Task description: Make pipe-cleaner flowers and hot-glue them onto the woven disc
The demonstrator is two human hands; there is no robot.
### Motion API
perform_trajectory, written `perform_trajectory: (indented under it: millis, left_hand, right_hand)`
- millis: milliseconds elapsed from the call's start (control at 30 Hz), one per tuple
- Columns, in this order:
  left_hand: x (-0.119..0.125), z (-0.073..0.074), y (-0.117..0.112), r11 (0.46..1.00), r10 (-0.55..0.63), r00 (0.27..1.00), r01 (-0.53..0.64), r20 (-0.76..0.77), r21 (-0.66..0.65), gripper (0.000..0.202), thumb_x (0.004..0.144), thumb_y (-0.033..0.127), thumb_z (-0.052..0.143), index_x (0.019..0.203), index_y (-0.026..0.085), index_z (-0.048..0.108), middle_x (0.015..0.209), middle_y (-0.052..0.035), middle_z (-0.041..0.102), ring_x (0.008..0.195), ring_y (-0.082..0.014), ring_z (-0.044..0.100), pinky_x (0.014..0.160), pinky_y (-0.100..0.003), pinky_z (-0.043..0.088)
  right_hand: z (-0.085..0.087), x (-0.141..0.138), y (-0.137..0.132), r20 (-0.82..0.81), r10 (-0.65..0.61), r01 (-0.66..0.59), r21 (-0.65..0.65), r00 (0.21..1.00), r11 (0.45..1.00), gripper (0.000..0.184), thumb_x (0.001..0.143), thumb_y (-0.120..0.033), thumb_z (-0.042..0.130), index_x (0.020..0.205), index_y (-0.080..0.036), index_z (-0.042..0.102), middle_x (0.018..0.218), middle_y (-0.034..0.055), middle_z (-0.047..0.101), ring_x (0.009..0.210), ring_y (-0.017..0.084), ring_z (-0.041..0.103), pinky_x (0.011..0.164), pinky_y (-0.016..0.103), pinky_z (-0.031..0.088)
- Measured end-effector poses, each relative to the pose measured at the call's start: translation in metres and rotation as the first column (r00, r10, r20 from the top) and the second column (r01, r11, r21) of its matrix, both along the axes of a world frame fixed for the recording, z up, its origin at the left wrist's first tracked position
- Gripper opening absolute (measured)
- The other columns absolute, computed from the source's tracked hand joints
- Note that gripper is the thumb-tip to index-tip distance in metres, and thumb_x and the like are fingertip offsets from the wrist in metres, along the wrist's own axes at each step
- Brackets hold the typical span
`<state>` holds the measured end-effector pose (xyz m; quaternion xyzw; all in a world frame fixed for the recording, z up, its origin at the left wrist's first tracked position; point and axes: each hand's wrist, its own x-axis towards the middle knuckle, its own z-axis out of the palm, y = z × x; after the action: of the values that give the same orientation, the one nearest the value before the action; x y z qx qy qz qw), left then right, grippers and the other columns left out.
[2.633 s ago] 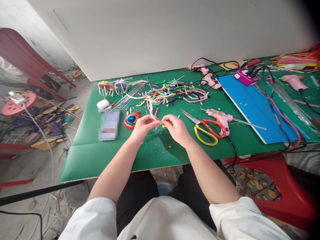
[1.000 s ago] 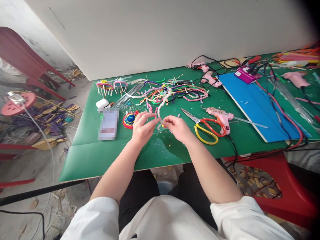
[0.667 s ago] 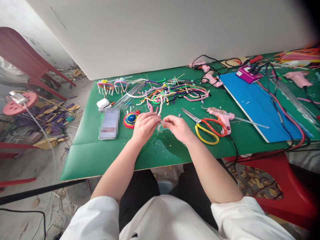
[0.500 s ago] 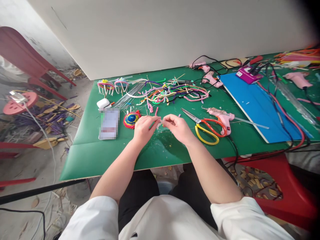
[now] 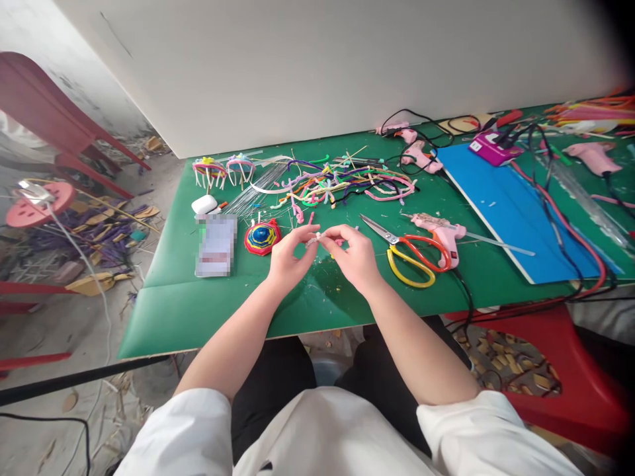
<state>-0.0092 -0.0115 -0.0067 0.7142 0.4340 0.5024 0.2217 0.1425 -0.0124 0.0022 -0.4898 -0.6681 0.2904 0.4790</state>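
Fuzzy pile is seen on the pipe-cleaner piece (image 5: 313, 239), smooth gloss on the green table cover (image 5: 198, 311), metal blades and plastic handles on the scissors (image 5: 392, 244).

- From the left hand (image 5: 288, 256) and right hand (image 5: 353, 254), pinched together on a pale pipe-cleaner piece (image 5: 316, 238), 6 o'clock is bare green mat (image 5: 208, 311) down to the table edge.
- 3 o'clock: scissors (image 5: 409, 262) lie near, a pink glue gun (image 5: 440, 231) just beside them.
- 9 o'clock: a coiled disc (image 5: 262, 237), then a phone (image 5: 215, 245).
- 12 o'clock: a narrow clear strip, then the pipe-cleaner tangle (image 5: 347, 185).
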Motion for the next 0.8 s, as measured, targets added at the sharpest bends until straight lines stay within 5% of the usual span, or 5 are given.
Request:
perform_trajectory:
  millis: [200, 367, 633, 800]
  left_hand:
    - [0.001, 0.0013, 0.0015, 0.992, 0.016, 0.994, -0.003, 0.105, -0.123, 0.024, 0.082, 0.028, 0.06, 0.104, 0.02, 0.064, 0.092, -0.0033, 0.071, 0.085, -0.0143, 0.066, 0.081, -0.026, 0.052]
    - [0.0007, 0.0012, 0.0063, 0.984, 0.043, 0.982, -0.01, 0.184, -0.179, 0.015, 0.078, 0.03, 0.066, 0.088, 0.019, 0.07, 0.086, -0.0023, 0.073, 0.077, -0.0139, 0.067, 0.075, -0.025, 0.053]
    - [-0.001, 0.0009, 0.0074, 0.98, 0.014, 1.0, -0.01, -0.021, 0.197, 0.013, 0.081, 0.016, 0.062, 0.091, 0.019, 0.071, 0.089, -0.0037, 0.073, 0.082, -0.0129, 0.067, 0.074, -0.024, 0.054]
    - [-0.0006, 0.0001, 0.0069, 0.936, 0.106, 0.99, -0.068, -0.092, 0.345, 0.023, 0.079, 0.013, 0.064, 0.101, 0.02, 0.067, 0.087, -0.0011, 0.074, 0.08, -0.0125, 0.069, 0.076, -0.023, 0.054]
  right_hand:
    - [-0.001, 0.0008, 0.0003, 0.09, -0.024, 0.007, 0.186, 0.996, 0.983, 0.015, 0.087, -0.031, 0.055, 0.083, -0.022, 0.067, 0.082, 0.004, 0.067, 0.077, 0.017, 0.059, 0.074, 0.031, 0.046]
    - [-0.0024, 0.0013, 0.0015, 0.092, -0.028, 0.007, 0.218, 0.995, 0.976, 0.015, 0.086, -0.03, 0.056, 0.089, -0.022, 0.069, 0.087, 0.0046, 0.069, 0.081, 0.018, 0.062, 0.077, 0.032, 0.048]
    - [-0.0033, 0.0007, 0.002, 0.06, -0.039, 0.027, 0.189, 0.997, 0.982, 0.014, 0.083, -0.032, 0.061, 0.083, -0.02, 0.069, 0.081, 0.0034, 0.069, 0.077, 0.016, 0.062, 0.074, 0.031, 0.05]
    - [-0.0009, 0.0003, 0.0029, -0.04, 0.017, -0.017, -0.016, 0.999, 1.0, 0.012, 0.08, -0.031, 0.062, 0.08, -0.02, 0.068, 0.077, 0.0018, 0.068, 0.073, 0.015, 0.061, 0.071, 0.029, 0.049]
